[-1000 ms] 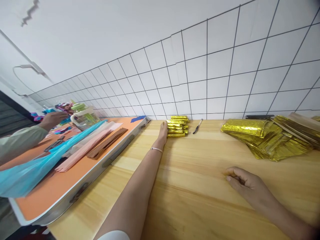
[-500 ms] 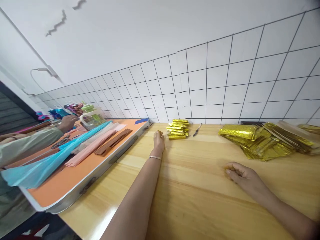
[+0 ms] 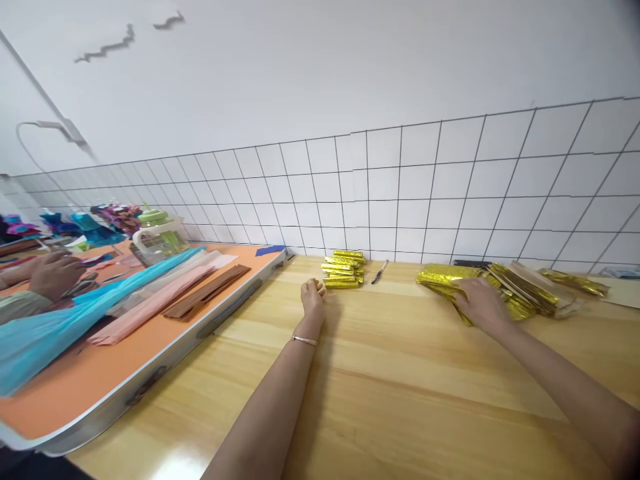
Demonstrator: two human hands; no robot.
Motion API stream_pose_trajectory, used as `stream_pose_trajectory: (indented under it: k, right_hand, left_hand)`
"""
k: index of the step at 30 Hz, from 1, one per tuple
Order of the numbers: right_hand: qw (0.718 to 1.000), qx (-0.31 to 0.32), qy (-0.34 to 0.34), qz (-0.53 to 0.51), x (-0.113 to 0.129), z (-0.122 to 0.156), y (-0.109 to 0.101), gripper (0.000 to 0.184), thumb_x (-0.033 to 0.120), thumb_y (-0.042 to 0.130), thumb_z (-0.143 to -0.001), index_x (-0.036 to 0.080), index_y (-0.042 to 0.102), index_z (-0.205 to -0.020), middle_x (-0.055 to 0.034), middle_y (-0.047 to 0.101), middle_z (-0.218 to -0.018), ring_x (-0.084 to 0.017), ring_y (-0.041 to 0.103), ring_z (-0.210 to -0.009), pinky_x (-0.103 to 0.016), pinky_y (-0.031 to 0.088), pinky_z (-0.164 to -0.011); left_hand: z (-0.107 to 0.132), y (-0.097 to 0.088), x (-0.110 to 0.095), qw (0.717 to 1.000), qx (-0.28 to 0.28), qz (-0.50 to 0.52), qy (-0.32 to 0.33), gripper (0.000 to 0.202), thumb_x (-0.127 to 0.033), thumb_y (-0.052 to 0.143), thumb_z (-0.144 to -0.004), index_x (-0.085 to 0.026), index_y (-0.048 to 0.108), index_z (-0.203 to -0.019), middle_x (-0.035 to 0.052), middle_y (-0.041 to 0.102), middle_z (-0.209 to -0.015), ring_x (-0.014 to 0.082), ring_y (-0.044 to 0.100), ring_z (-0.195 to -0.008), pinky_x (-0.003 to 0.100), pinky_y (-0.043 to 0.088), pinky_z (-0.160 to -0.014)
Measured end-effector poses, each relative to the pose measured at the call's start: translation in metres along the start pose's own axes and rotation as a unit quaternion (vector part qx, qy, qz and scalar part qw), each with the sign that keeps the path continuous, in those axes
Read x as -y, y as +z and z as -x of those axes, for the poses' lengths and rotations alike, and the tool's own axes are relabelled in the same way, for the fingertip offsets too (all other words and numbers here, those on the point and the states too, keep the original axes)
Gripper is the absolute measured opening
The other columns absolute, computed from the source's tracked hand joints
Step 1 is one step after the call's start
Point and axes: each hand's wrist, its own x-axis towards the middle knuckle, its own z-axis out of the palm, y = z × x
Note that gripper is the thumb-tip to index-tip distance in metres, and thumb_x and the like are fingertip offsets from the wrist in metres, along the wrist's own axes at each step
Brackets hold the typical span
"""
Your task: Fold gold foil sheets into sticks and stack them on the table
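My left hand point(image 3: 313, 300) rests on the wooden table with its fingers curled closed. What they hold, if anything, I cannot make out. Just right of it lies a small stack of gold foil rolls point(image 3: 344, 270). My right hand point(image 3: 479, 303) is at a loose pile of folded gold foil sheets point(image 3: 445, 274), its fingertips over the pile's left part. Blur and the foil hide whether those fingers grip a sheet.
A pen point(image 3: 380, 272) lies beside the rolls. On the left, an orange-topped table point(image 3: 130, 370) with a raised metal edge bears blue, pink and brown paper strips point(image 3: 207, 293) and a green-lidded jug point(image 3: 160, 233). A co-worker's hands point(image 3: 57, 273) are at far left. A gridded wall point(image 3: 310, 193) stands behind.
My right hand has moved forward from bare tabletop onto the gold foil pile. My left hand stays by the rolls. The view has turned slightly, and the co-worker's hand has shifted.
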Motion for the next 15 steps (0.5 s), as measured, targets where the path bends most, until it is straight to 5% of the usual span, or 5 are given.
stream_pose_trajectory:
  k: [5,8,15]
  right_hand:
    - [0.998,-0.003,-0.003,0.063,-0.027,-0.034,0.011,0.054,0.04,0.061,-0.07,0.02,0.055,-0.12,-0.0171,0.052,-0.128,-0.039,0.036,-0.12,-0.054,0.023,-0.094]
    - [0.996,0.016,0.013,0.086,-0.039,-0.032,0.026,0.055,0.045,0.062,-0.067,0.02,0.058,-0.115,-0.0189,0.061,-0.113,-0.041,0.045,-0.111,-0.054,0.028,-0.088]
    - [0.992,0.022,0.061,0.109,-0.049,-0.016,0.043,0.035,0.054,0.056,-0.068,0.025,0.064,-0.087,-0.013,0.066,-0.086,-0.036,0.057,-0.086,-0.048,0.037,-0.076]
  left_hand:
    - [0.021,0.012,-0.015,0.997,0.045,-0.053,0.03,0.03,-0.038,0.043,-0.092,-0.018,0.053,-0.112,0.0072,0.058,-0.108,0.0157,0.059,-0.088,0.031,0.051,-0.073]
    - [0.033,0.021,-0.025,0.99,0.104,-0.083,0.046,0.027,-0.038,0.042,-0.091,-0.02,0.052,-0.11,0.0054,0.06,-0.101,0.0125,0.059,-0.076,0.024,0.048,-0.063]
    - [0.086,0.055,-0.044,0.928,0.339,-0.137,0.064,0.02,-0.029,0.047,-0.086,-0.018,0.056,-0.1,0.0026,0.063,-0.085,0.0112,0.061,-0.071,0.023,0.047,-0.067]
